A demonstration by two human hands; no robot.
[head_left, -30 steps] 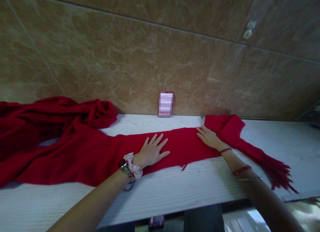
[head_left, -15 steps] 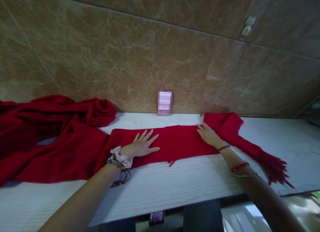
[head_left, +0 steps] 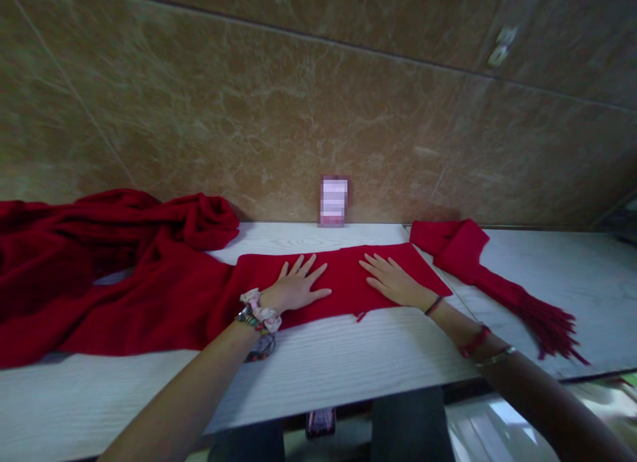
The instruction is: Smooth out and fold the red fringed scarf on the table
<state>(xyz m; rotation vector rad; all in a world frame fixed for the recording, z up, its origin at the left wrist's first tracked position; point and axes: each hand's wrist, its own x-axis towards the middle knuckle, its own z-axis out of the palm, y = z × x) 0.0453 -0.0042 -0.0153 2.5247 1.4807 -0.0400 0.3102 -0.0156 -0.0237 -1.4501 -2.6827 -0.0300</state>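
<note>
A flat, folded stretch of red scarf lies across the white table in front of me. On its left half my left hand rests palm down with fingers spread. My right hand lies flat toward the right half, fingers stretched out and pointing left. Both palms touch the cloth without gripping it. To the left the red cloth continues into a loose, bunched heap. Beyond my right hand, a narrow red strip with a fringed end lies bent on the table. A small red thread hangs from the near edge.
The white wood-grain table meets a brown marbled wall at the back. A blurred pinkish card stands against the wall. Below the table's front edge a dark phone-like object shows between my legs.
My right hand has slid left from the right end of the folded part, uncovering its slanted right edge. My left hand stays about where it was on the cloth. The view has shifted slightly.
</note>
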